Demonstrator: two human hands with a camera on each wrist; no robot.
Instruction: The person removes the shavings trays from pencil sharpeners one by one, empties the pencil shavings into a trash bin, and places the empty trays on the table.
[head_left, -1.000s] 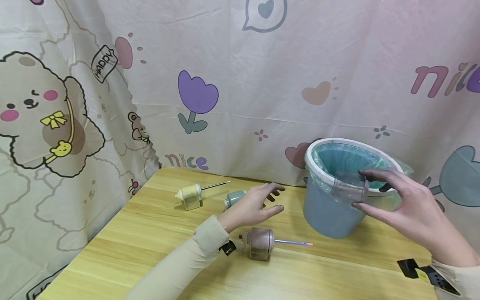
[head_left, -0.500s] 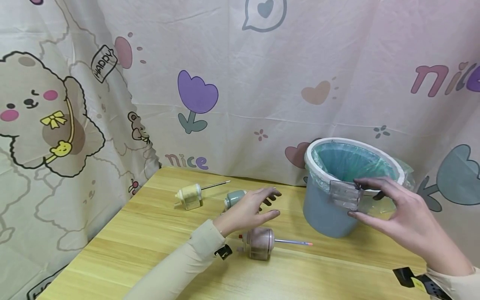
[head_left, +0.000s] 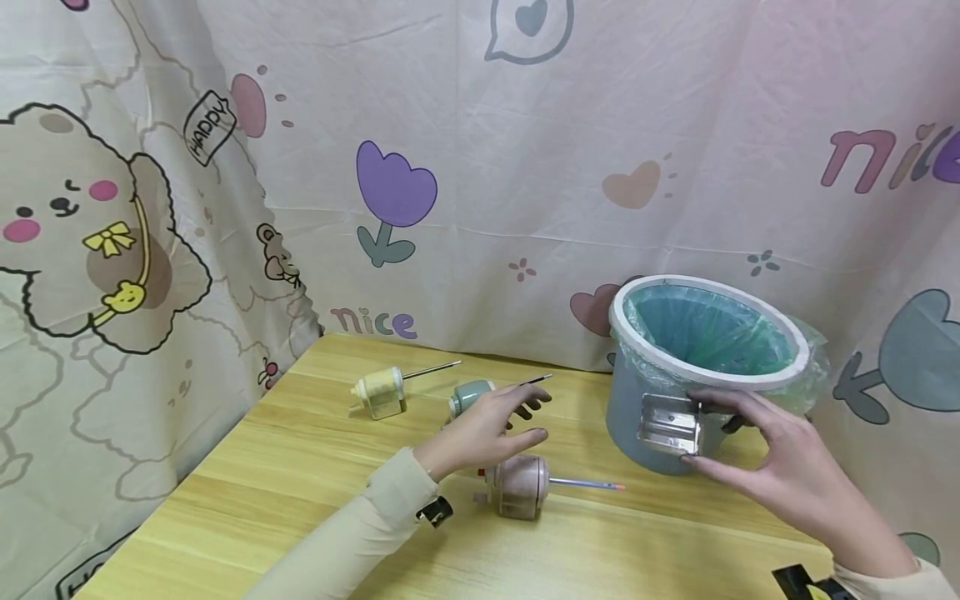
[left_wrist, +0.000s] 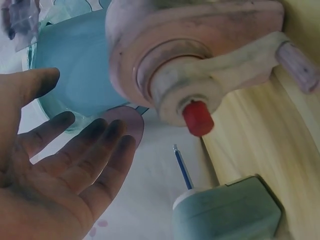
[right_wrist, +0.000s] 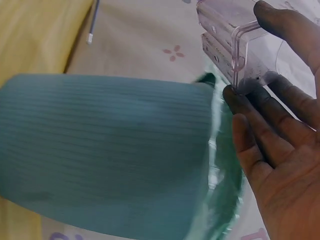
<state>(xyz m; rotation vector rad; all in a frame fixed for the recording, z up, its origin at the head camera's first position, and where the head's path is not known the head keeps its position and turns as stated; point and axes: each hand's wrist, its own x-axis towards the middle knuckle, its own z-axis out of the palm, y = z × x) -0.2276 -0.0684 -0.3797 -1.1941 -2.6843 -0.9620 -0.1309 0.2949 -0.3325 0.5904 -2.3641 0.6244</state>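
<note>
My right hand [head_left: 780, 467] pinches a clear plastic shavings drawer [head_left: 670, 423] between thumb and fingers, in front of the bin in the head view. In the right wrist view the drawer [right_wrist: 232, 42] looks see-through, with dark smudges inside. My left hand [head_left: 480, 429] hovers with relaxed fingers and holds nothing, between two crank pencil sharpeners. The pinkish sharpener [head_left: 521, 487] lies just below it, a pencil [head_left: 588, 484] sticking out to the right. Partly hidden behind the left hand is the green sharpener [head_left: 470, 395], also with a pencil in it. Dark smudges mark both hands' fingertips.
A blue-grey bin [head_left: 647, 425] with a white rim and green plastic liner stands at the back right of the wooden table [head_left: 300, 492]. A yellow sharpener [head_left: 380, 393] with a pencil sits at the back left. A printed curtain [head_left: 480, 167] hangs behind.
My right hand has moved down and left with the drawer, from the bin's rim to in front of its wall; the drawer has turned. My left hand has drifted slightly left and down.
</note>
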